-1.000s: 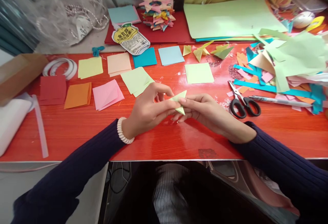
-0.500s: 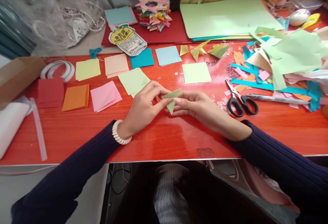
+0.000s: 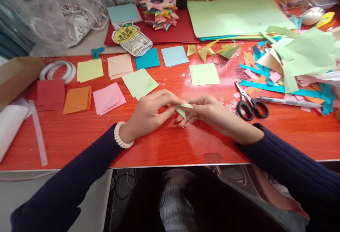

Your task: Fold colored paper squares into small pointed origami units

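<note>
Between my two hands is a small folded piece of light green paper (image 3: 181, 112), partly covered by the fingers. My left hand (image 3: 154, 110) pinches it from the left, thumb and forefinger closed on its upper edge. My right hand (image 3: 208, 111) grips it from the right, with the thumb along the top and the other fingers curled below. Just behind the hands lie a stack of light green squares (image 3: 140, 83) and a single pale green square (image 3: 204, 74). Folded yellow-green pieces (image 3: 206, 52) sit farther back.
Black-handled scissors (image 3: 249, 105) and a pen (image 3: 288, 102) lie to the right, before a heap of paper scraps (image 3: 305, 55). Orange (image 3: 77, 99), pink (image 3: 108, 98) and red (image 3: 51, 95) squares lie left. A folded-paper star stack (image 3: 160, 11) stands at the back.
The folded green paper has been turned and tilted, so less of its face shows. My left fingers have shifted right, over its top edge.
</note>
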Demonstrator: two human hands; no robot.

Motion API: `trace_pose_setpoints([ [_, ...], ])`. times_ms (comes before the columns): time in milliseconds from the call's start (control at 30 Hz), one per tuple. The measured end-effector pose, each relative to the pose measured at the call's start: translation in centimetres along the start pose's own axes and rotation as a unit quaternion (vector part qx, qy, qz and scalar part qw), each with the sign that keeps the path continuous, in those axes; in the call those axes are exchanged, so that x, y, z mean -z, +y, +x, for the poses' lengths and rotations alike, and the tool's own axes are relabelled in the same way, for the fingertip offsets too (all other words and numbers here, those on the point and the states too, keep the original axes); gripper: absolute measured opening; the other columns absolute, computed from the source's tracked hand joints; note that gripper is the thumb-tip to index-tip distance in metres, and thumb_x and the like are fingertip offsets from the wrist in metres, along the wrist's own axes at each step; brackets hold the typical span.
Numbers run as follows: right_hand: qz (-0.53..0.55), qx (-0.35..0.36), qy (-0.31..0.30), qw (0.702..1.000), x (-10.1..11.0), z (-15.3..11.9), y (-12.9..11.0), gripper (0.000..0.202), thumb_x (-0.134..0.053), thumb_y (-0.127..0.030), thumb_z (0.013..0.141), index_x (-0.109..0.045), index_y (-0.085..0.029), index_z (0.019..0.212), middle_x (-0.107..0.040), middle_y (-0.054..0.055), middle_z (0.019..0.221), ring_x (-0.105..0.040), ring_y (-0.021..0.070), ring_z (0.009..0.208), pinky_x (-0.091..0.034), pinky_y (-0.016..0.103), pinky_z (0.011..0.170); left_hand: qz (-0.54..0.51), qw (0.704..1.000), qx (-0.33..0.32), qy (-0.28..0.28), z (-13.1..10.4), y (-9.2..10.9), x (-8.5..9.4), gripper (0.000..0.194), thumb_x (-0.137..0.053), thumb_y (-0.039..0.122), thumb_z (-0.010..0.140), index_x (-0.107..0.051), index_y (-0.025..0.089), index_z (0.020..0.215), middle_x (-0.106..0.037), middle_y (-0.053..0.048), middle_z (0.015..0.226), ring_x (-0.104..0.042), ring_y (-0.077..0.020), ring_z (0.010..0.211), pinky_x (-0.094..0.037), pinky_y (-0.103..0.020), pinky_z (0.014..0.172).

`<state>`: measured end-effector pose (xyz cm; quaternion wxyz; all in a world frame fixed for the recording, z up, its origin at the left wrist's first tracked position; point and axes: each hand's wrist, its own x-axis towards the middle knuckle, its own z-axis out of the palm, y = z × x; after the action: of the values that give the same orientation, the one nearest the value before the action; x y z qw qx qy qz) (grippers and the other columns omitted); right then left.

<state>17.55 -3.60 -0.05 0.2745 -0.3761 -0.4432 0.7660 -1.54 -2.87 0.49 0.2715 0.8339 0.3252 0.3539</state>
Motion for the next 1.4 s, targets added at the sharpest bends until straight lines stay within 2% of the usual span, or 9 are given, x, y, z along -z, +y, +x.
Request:
trace_pose_setpoints([
  [100, 0.028, -0.010, -0.010, 1.000, 0.2, 0.0, -0.1, 0.018, -0.054, -0.025, 0.084, -0.065, -0.012, 0.080, -0.071, 0.009, 0.083, -0.069, 0.0157, 0.072, -0.055, 0.028, 0.072, 0.040, 0.998, -0.053, -0.017, -0.1, -0.3, 0.2, 0.021, -0.048, 0.010, 0.084, -0.063, 0.018, 0.097, -0.067, -0.004, 0.096, -0.062, -0.0118, 0.090, -0.052, -0.025, 0.081],
  [300, 0.054, -0.016, -0.014, 0.998, 0.3, 0.2, -0.3, 0.025, -0.049, -0.031, 0.086, -0.065, -0.011, 0.084, -0.070, 0.009, 0.084, -0.068, 0.0165, 0.075, -0.054, 0.029, 0.075, 0.036, 0.999, -0.039, -0.010, -0.2, -0.4, 0.3, 0.024, -0.046, 0.007, 0.082, -0.064, 0.017, 0.094, -0.069, -0.003, 0.095, -0.064, -0.0124, 0.090, -0.052, -0.025, 0.082],
  [400, -0.015, -0.001, -0.013, 1.000, 0.0, 0.2, -0.4, 0.022, -0.058, -0.032, 0.083, -0.064, -0.011, 0.086, -0.069, 0.008, 0.084, -0.067, 0.0133, 0.071, -0.054, 0.025, 0.070, 0.005, 1.000, 0.009, -0.029, 0.0, -0.2, 0.4, 0.021, -0.047, 0.011, 0.083, -0.065, 0.016, 0.091, -0.068, -0.004, 0.094, -0.063, -0.0133, 0.089, -0.050, -0.026, 0.081],
  [600, -0.118, 0.015, 0.039, 0.992, -0.6, 0.1, -0.7, 0.018, -0.059, -0.028, 0.083, -0.063, -0.011, 0.082, -0.067, 0.004, 0.074, -0.065, 0.0121, 0.064, -0.053, 0.024, 0.063, -0.063, 0.977, 0.199, -0.035, 0.2, -0.1, 0.2, 0.023, -0.053, 0.037, 0.085, -0.064, 0.018, 0.090, -0.067, -0.001, 0.085, -0.061, -0.0108, 0.073, -0.048, -0.021, 0.067],
  [733, -0.127, 0.017, 0.066, 0.990, -0.6, 0.1, -0.6, 0.017, -0.060, -0.028, 0.082, -0.064, -0.011, 0.083, -0.067, 0.003, 0.072, -0.065, 0.0113, 0.063, -0.053, 0.023, 0.062, -0.099, 0.964, 0.240, -0.056, 0.1, -0.4, -0.1, 0.029, -0.052, 0.042, 0.085, -0.064, 0.017, 0.078, -0.063, 0.001, 0.066, -0.057, -0.0088, 0.060, -0.045, -0.020, 0.059],
  [833, -0.133, 0.007, 0.066, 0.989, -0.6, 0.2, -0.5, 0.018, -0.061, -0.030, 0.081, -0.064, -0.012, 0.083, -0.067, 0.003, 0.072, -0.065, 0.0117, 0.064, -0.053, 0.023, 0.063, -0.111, 0.959, 0.259, -0.036, 0.1, -0.5, -0.2, 0.029, -0.053, 0.042, 0.085, -0.063, 0.016, 0.075, -0.060, 0.001, 0.060, -0.055, -0.0084, 0.055, -0.044, -0.020, 0.055],
  [1000, -0.157, 0.018, 0.054, 0.986, -0.4, 0.3, -0.2, 0.023, -0.059, -0.034, 0.082, -0.063, -0.012, 0.076, -0.067, 0.004, 0.069, -0.064, 0.0110, 0.060, -0.051, 0.024, 0.060, -0.124, 0.955, 0.266, -0.034, 0.2, -0.2, -0.4, 0.029, -0.052, 0.042, 0.085, -0.061, 0.016, 0.074, -0.059, 0.002, 0.059, -0.054, -0.0084, 0.054, -0.043, -0.021, 0.054],
  [1167, -0.202, 0.055, 0.068, 0.975, -0.5, 0.2, 0.2, 0.024, -0.058, -0.035, 0.082, -0.061, -0.013, 0.073, -0.064, 0.002, 0.064, -0.059, 0.0096, 0.054, -0.047, 0.024, 0.056, -0.118, 0.967, 0.221, -0.040, 0.1, 0.0, -0.6, 0.024, -0.054, 0.039, 0.085, -0.064, 0.018, 0.084, -0.066, -0.002, 0.085, -0.058, -0.0107, 0.071, -0.045, -0.022, 0.062],
  [1400, -0.245, 0.063, 0.039, 0.967, -0.4, 0.0, 0.2, 0.026, -0.058, -0.038, 0.081, -0.062, -0.014, 0.075, -0.065, 0.003, 0.067, -0.061, 0.0120, 0.059, -0.048, 0.026, 0.059, -0.103, 0.975, 0.195, -0.011, -0.1, -0.2, -0.7, 0.020, -0.057, 0.035, 0.083, -0.062, 0.017, 0.079, -0.063, -0.001, 0.078, -0.055, -0.0104, 0.070, -0.044, -0.023, 0.064],
])
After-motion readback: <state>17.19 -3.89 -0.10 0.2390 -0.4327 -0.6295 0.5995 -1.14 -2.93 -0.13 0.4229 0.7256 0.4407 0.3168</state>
